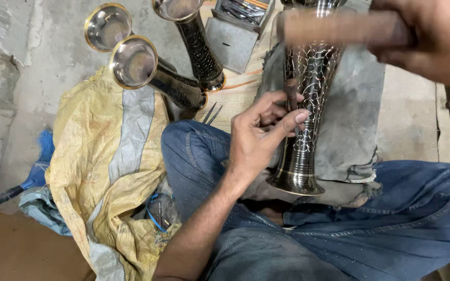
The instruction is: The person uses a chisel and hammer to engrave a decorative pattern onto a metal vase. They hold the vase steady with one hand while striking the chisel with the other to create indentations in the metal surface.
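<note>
My left hand [259,138], centre frame, pinches a short dark chisel [290,93] between thumb and fingers, tip set against the side of a tall dark engraved metal vase [308,104]. The vase runs from top centre down to its flared base just right of centre, resting tilted on a grey cloth pad [355,119] over my lap. My right hand [433,36], upper right corner, is closed around a wooden mallet [339,28], blurred, its head just above the chisel and the vase's upper part. My legs in blue jeans [339,239] are crossed along the bottom of the frame. Upper left: three more dark vases with brass rims, two lying close together [134,62] [108,26], one standing [194,41] near top centre. A grey metal box [235,36] with tools sits next to that one. A yellow woven sack [105,171] covers the left-centre, a blue brush [35,171] at the far left edge. Thin metal points [212,113] lie on the mat by my knee.
</note>
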